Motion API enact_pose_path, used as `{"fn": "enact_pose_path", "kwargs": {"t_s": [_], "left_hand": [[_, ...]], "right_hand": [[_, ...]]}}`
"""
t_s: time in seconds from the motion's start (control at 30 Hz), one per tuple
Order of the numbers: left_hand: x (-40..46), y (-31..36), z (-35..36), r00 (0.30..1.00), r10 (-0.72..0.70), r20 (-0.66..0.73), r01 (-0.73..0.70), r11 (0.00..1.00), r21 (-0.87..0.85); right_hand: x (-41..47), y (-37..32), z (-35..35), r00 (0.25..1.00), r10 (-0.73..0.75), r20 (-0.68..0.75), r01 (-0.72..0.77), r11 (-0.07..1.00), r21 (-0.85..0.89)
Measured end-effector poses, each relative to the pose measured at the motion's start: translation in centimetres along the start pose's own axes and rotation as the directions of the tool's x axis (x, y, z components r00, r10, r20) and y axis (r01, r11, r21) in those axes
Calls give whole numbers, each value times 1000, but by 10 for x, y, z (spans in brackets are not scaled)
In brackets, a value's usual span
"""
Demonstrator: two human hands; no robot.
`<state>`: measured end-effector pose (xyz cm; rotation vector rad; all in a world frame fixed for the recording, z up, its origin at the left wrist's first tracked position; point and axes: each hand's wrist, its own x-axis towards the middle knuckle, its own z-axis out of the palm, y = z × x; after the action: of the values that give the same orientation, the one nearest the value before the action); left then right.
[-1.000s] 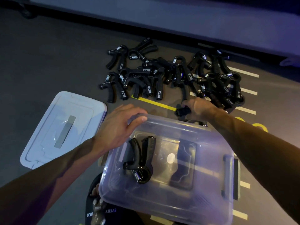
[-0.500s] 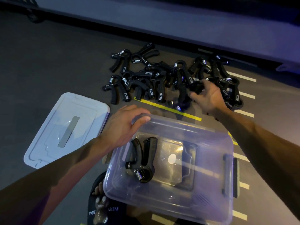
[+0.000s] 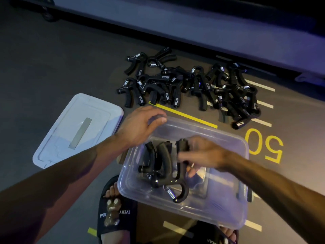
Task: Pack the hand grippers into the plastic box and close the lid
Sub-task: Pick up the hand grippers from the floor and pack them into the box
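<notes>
From the head view, the right hand (image 3: 198,155), which a moment ago was out at the pile of hand grippers (image 3: 193,85) at twelve o'clock, has come back over the plastic box (image 3: 228,208) and now grasps a second hand gripper (image 3: 182,166) by one handle, lowering it beside the first hand gripper (image 3: 154,166) that lies on the box floor; motion blur makes it hard to say whether the two are touching or the new one has landed. The left hand (image 3: 139,127) has stayed where it was, fingers relaxed and draped over the box's far-left corner at about ten o'clock, steadying it rather than clenching anything. So the count in the box is about to go from one to two, with the greater part of the job ahead: most of the grippers lie in a tangled heap on the floor beyond the box, from eleven to two o'clock. The lid (image 3: 77,131) rests flat, well apart from the box, at nine o'clock. The surface is a dark floor (image 3: 52,67) marked with a yellow line (image 3: 184,114), white dashes and a painted yellow number (image 3: 263,143) at three o'clock; a pale raised ledge (image 3: 211,29) runs across the top, and the light is dim and bluish. A slipper (image 3: 114,212) with a foot in it shows at six o'clock.
</notes>
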<state>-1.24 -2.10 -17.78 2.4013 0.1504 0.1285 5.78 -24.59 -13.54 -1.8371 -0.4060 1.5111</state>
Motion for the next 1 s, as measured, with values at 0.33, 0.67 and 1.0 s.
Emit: {"fn": "enact_pose_path", "kwargs": {"t_s": [0.33, 0.67, 1.0], "left_hand": [[2, -4, 2, 1000, 1, -3, -1, 1000, -11], [2, -3, 1, 1000, -4, 3, 4, 1000, -25], [1, 0, -2, 1000, -10, 19, 10, 1000, -22]], "right_hand": [[61, 21, 30, 944, 165, -287, -158, 986, 48], [66, 22, 38, 950, 162, -268, -152, 987, 57], [59, 23, 38, 962, -56, -266, -71, 893, -444]]}}
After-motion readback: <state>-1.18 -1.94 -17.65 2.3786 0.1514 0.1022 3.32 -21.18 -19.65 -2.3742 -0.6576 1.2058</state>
